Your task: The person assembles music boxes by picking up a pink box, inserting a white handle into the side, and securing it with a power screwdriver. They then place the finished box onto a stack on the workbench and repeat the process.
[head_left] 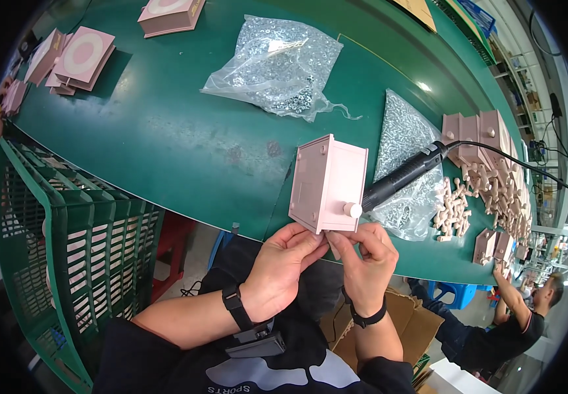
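A small pink box (346, 174) stands tilted at the table's near edge, with a round pale knob (352, 210) on its right side. Closed on the box's near lower edge are the fingertips of my left hand (281, 262). Right beside them, my right hand (368, 259) is pinched at the same edge. Whatever its fingertips hold is too small or hidden to make out. Behind the box's right side lies a black electric screwdriver (405, 174); the box hides its tip.
Clear bags of small metal nuts (277, 62) and screws (395, 131) lie on the green table (185, 138). Pink crank-shaped parts (453, 210) and more pink boxes (478, 134) are at the right. A green crate (90, 243) stands left. Another person (517, 322) works at the far right.
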Available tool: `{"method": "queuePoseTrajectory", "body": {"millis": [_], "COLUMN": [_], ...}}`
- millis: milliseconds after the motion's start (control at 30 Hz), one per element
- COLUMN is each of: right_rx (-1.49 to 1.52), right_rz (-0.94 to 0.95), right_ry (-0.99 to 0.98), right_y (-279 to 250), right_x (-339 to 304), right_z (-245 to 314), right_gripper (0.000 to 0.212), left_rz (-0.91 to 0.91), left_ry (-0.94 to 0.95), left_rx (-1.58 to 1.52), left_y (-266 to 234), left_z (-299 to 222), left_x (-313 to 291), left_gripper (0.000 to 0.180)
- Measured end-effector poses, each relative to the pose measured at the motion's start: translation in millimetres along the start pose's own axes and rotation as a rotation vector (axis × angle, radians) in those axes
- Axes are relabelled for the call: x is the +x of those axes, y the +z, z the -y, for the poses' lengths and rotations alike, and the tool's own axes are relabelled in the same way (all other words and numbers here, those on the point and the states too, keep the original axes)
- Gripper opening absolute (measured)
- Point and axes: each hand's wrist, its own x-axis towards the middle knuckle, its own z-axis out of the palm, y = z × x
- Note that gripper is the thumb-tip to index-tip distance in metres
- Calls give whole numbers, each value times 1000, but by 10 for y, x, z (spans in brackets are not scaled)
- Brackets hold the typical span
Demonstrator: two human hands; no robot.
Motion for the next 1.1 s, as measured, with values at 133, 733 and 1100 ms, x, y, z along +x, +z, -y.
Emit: {"method": "queuePoseTrajectory", "body": {"millis": [133,733,1100], "right_rx": [22,291,461], "right_rz": [32,42,136], "right_ry": [23,187,408], "right_y": [-11,29,36], "right_x": [12,-5,19], "right_z": [8,-117,-157], "right_gripper": [13,10,12], "left_rz": [-28,2,73], "left_ry": [-13,7,106], "left_rx": [-42,-43,84], "left_y": [38,39,46], "left_z": [-32,-34,-21], "left_x": [-5,-60,-83], "left_gripper": [21,21,34]}}
